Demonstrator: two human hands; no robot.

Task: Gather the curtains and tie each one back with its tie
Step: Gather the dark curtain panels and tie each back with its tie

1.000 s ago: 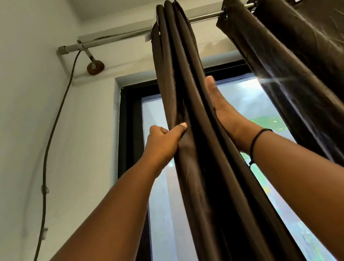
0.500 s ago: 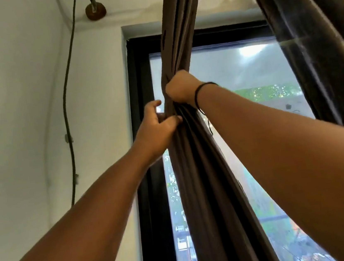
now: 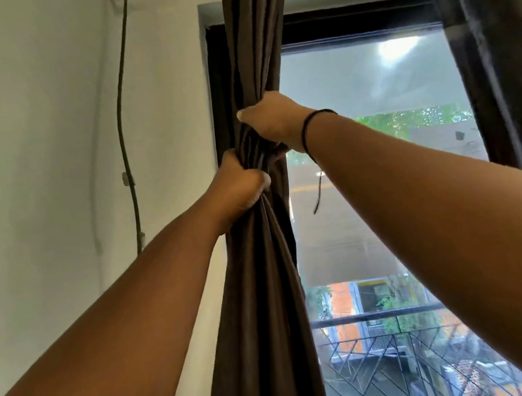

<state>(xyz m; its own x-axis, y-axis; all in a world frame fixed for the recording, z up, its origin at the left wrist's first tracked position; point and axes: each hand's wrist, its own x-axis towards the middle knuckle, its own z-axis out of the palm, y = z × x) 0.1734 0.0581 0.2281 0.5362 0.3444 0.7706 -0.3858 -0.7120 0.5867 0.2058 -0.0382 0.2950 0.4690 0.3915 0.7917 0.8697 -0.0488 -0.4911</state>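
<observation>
The left curtain (image 3: 261, 263) hangs bunched into one rope of folds, its long axis running straight up and down through both grips. The left hand (image 3: 238, 181) has its fingers curled tight around the bundle; the right hand (image 3: 273, 120) clasps it just above, the two nearly touching. No tie shows near either hand.

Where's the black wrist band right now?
In the head view, the black wrist band circles the right hand's wrist, right of the gathered curtain, before the window glass.
</observation>
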